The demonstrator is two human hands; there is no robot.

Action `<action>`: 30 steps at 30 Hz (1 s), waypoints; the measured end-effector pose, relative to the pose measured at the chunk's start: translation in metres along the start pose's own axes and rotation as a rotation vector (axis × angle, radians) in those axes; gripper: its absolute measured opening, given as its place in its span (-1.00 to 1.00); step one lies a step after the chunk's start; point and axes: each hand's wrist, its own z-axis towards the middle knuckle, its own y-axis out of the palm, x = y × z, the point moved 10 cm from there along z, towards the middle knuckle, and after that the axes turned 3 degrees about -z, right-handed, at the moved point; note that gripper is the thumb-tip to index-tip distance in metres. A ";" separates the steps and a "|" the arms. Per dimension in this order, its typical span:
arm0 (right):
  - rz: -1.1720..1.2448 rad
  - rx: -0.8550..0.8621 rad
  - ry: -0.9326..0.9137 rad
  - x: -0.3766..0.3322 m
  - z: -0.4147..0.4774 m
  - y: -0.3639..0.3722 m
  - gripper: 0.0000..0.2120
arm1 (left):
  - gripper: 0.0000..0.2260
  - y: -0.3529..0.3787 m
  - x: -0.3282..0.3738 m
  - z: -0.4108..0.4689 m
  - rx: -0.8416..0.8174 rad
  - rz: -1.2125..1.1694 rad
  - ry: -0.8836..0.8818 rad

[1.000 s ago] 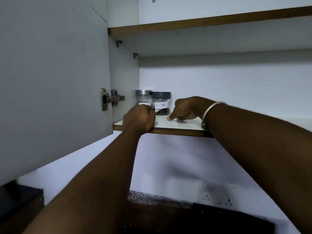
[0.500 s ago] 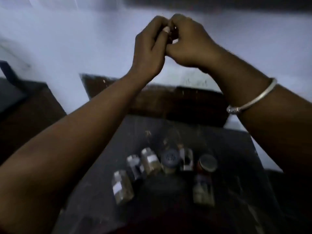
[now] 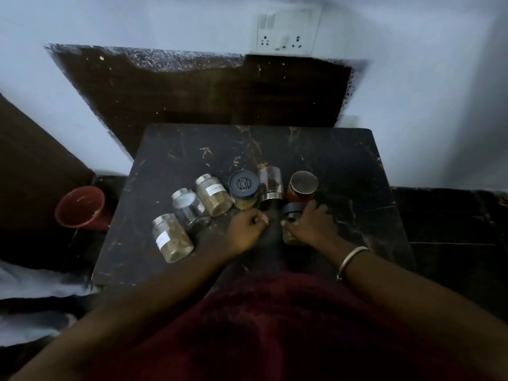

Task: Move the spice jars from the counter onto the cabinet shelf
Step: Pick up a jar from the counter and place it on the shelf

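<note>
Now my right hand (image 3: pixel 310 225) is wrapped over a small dark-lidded jar (image 3: pixel 292 224) near the counter's front, fingers curled round its side and thumb at the lid, so I judge it a grip ready for lifting. Its lower half is hidden under my palm. A bangle (image 3: pixel 350 261) sits on that wrist. My left hand (image 3: pixel 244 233) is just beside it, closed in a loose fist with nothing in it, knuckles resting near the counter (image 3: pixel 357 166); I take it as waiting for its own jar, since the nearest ones stand within easy reach.

Behind my hands the other jars spread in an arc, probably set there so each can be picked singly. Just past my right hand stands an amber jar (image 3: pixel 301 187) with a round lid. Beside it is a clear jar (image 3: pixel 270 188) that seems to stand on its steel lid, then a black-lidded jar (image 3: pixel 243 189) upright. Leftward, three steel-lidded jars follow: a labelled tan jar (image 3: pixel 214 195), a near-empty jar (image 3: pixel 190 206), and a second labelled jar (image 3: pixel 171 237) nearest the left edge. Whether these three lean or only look so through the wide lens, I cannot tell.

Seven jars remain on the counter, so most of the job is ahead. The shelf is out of view above. Off the counter's left side sits a red bowl (image 3: pixel 81 206), and a socket plate (image 3: pixel 287 30) is on the wall.
</note>
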 end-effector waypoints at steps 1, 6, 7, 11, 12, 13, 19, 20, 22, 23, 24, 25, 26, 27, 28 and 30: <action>0.041 -0.039 0.035 0.010 0.003 0.012 0.08 | -0.86 0.008 -0.010 -0.001 -0.020 -0.033 -0.086; 0.324 -0.179 0.021 0.008 0.010 0.034 0.10 | -0.83 0.027 -0.031 -0.010 -0.132 -0.221 -0.381; 0.351 -0.197 0.017 0.005 0.010 0.034 0.07 | -0.84 0.025 -0.031 -0.010 -0.132 -0.250 -0.403; 0.832 -0.365 0.086 -0.012 -0.018 0.030 -0.14 | -0.69 0.020 -0.031 -0.016 -0.131 -0.550 -0.487; 1.072 -0.517 0.062 -0.026 -0.028 0.031 -0.19 | -0.60 0.021 -0.028 -0.017 -0.154 -0.671 -0.499; 1.295 -0.704 0.006 -0.043 -0.044 0.029 -0.23 | -0.52 0.025 -0.022 -0.019 -0.192 -0.803 -0.494; 1.739 -1.307 -0.248 -0.108 -0.102 -0.014 -0.29 | -0.28 0.013 0.062 -0.014 -0.331 -1.239 -0.236; 1.698 -1.257 -0.262 -0.112 -0.100 -0.020 -0.32 | -0.30 0.008 0.075 -0.014 -0.323 -1.250 -0.200; 1.506 -0.955 -0.255 -0.107 -0.083 -0.035 -0.40 | -0.39 -0.010 0.095 -0.013 -0.264 -1.239 -0.138; 1.392 -0.770 -0.261 -0.101 -0.075 -0.048 -0.44 | -0.41 -0.020 0.104 -0.014 -0.236 -1.228 -0.104; 1.319 -0.606 -0.291 -0.098 -0.070 -0.065 -0.48 | -0.41 -0.029 0.117 -0.014 -0.227 -1.215 -0.065; 1.293 -0.495 -0.342 -0.099 -0.071 -0.082 -0.50 | -0.40 -0.036 0.131 -0.016 -0.242 -1.196 -0.023; 1.302 -0.421 -0.412 -0.103 -0.077 -0.098 -0.50 | -0.40 -0.041 0.147 -0.020 -0.277 -1.176 0.023; 1.321 -0.366 -0.482 -0.108 -0.085 -0.114 -0.49 | -0.43 -0.047 0.163 -0.023 -0.315 -1.155 0.071; 1.344 -0.329 -0.534 -0.112 -0.094 -0.127 -0.48 | -0.45 -0.051 0.178 -0.027 -0.352 -1.142 0.113; 1.373 -0.259 -0.610 -0.120 -0.107 -0.152 -0.53 | -0.37 -0.057 0.200 -0.032 -0.417 -1.129 0.150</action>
